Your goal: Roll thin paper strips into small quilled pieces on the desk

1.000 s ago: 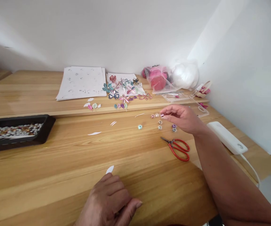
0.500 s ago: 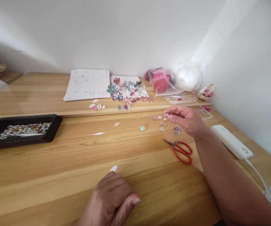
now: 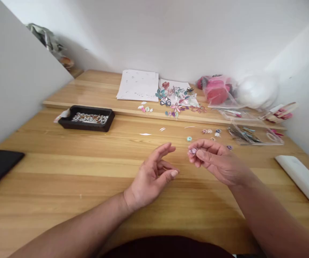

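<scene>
Between the thumb and fingers of my right hand (image 3: 218, 161) is a small clear bobbin (image 3: 193, 151) with pale purple thread. My left hand (image 3: 153, 175) is just to its left, holding nothing, its fingers apart and turned toward the bobbin. Behind my hands lie several more thread bobbins: a teal bobbin (image 3: 189, 138) by itself, a pink bobbin (image 3: 204, 131) in a loose group, and a purple bobbin (image 3: 229, 147) partly behind my right hand. The red-handled scissors do not show.
A black tray (image 3: 86, 126) of beads stands left, a black phone-like slab (image 3: 1, 168) nearer. Thin white paper slivers (image 3: 145, 134) lie mid-table. On the raised back ledge are paper sheets (image 3: 138, 84), thread flowers (image 3: 176, 107) and bags (image 3: 218, 91). A white power strip (image 3: 302, 179) lies right.
My right hand has drawn back from the bobbin group toward me with the purple bobbin. My left hand has risen from the table and opened. The view has swung left.
</scene>
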Available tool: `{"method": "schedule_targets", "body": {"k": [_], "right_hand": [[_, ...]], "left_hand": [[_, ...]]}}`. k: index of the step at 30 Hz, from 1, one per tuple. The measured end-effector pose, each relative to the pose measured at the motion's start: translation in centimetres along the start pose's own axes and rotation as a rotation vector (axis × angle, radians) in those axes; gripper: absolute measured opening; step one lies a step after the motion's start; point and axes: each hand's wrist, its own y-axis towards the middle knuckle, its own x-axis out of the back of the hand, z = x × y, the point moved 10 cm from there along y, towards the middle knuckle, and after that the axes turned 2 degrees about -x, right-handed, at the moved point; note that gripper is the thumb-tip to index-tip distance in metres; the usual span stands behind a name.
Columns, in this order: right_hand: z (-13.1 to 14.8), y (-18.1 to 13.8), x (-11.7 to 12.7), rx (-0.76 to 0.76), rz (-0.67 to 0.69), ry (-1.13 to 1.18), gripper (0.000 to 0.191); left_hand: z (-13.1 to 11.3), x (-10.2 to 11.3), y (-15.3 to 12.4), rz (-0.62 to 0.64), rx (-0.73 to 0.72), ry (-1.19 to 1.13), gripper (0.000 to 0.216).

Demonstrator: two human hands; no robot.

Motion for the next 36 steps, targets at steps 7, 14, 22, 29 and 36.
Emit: {"method": "schedule_targets", "body": {"k": [7, 14, 22, 29, 36], "right_hand": [[-2.3, -0.4, -1.9, -0.06, -0.022, 0.086, 0.02], [-2.8, 0.2, -0.2, -0.003, -0.081, -0.118, 0.027], [-2.4, 0.1, 1.3, 0.025, -0.195, -0.385, 0.029], [-4.0, 0.4, 2.1, -0.063, -0.196, -0.199, 0.031], [-4.4, 0.3, 2.1, -0.129, -0.165, 0.084, 0.032]], "left_hand": [[1.5, 0.5, 0.3, -0.007, 0.092, 0.035, 0.03], [0.4, 2.3, 0.7, -0.116, 0.019, 0.191, 0.027], [0.6, 2.2, 0.3, -0.08, 0.024, 0.32, 0.026], [0.3, 1.0, -0.1, 0.019, -0.022, 0.473, 0.024], [0.6, 1.9, 0.3, -0.046, 0.015, 0.451, 0.025]]}}
